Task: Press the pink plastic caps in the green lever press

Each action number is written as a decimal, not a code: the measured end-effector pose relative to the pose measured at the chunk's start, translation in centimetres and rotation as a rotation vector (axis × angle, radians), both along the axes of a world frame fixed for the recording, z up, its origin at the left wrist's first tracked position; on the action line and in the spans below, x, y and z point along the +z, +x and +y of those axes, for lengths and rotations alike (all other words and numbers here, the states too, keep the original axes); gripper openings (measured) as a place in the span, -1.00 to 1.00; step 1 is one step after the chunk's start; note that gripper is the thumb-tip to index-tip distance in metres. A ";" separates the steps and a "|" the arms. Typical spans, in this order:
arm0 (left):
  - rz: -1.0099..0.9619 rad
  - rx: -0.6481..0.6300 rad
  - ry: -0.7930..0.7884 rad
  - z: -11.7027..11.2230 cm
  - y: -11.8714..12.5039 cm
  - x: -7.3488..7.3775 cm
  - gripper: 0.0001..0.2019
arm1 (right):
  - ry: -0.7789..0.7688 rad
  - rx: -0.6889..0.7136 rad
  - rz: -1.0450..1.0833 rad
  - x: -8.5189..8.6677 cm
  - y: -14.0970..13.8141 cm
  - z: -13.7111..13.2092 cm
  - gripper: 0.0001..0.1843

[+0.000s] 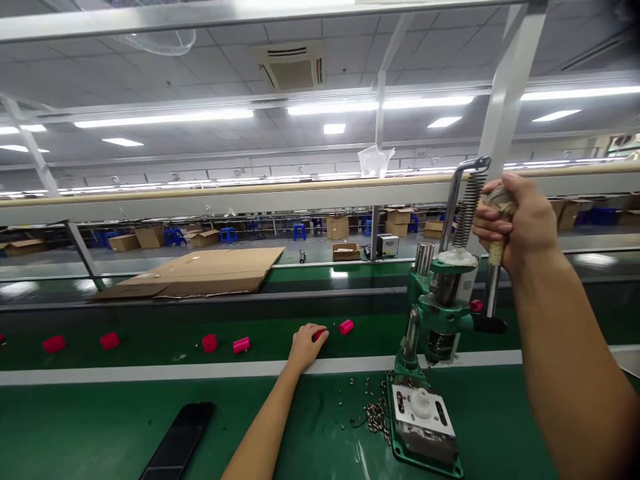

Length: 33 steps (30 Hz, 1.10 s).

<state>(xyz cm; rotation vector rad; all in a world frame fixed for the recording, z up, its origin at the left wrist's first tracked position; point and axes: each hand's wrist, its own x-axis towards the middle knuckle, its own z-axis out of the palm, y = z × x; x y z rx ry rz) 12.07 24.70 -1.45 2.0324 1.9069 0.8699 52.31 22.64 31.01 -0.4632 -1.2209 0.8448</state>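
Two bare hands work a production line: the right hand [515, 223] clamps shut around the wrapped lever handle [495, 230] of a green hand press [440, 300], while the left hand [307, 347], fingers pressed together, covers a red plastic piece [319, 335] on the conveyor belt [150, 350] beside the belt's near edge. Small metal parts [377, 413] lie scattered by the press base on the green workbench [500, 413].

My right hand [513, 223] is closed around the wrapped grip of the press lever [496, 252], which stands raised on the green cast-metal hand press [440, 300] — return spring [467, 210] exposed. My left hand [306, 347] lies on the belt, fingertips [324, 335] touching a magenta cylindrical part [318, 335], with a second magenta part [346, 327] just beside it.
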 end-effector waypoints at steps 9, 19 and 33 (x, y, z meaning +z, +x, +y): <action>0.036 0.033 -0.026 0.1 0.0 -0.3 -0.64 | 0.039 -0.027 0.007 -0.4 -0.5 -0.1 -0.82; 0.099 0.074 -0.034 0.3 0.0 -0.6 -0.62 | 0.075 -0.019 -0.009 -1.0 -0.1 0.1 -0.77; 0.069 0.090 0.030 1.0 -0.6 -1.6 -0.50 | 0.065 0.008 0.000 -0.7 -0.5 -0.3 -0.70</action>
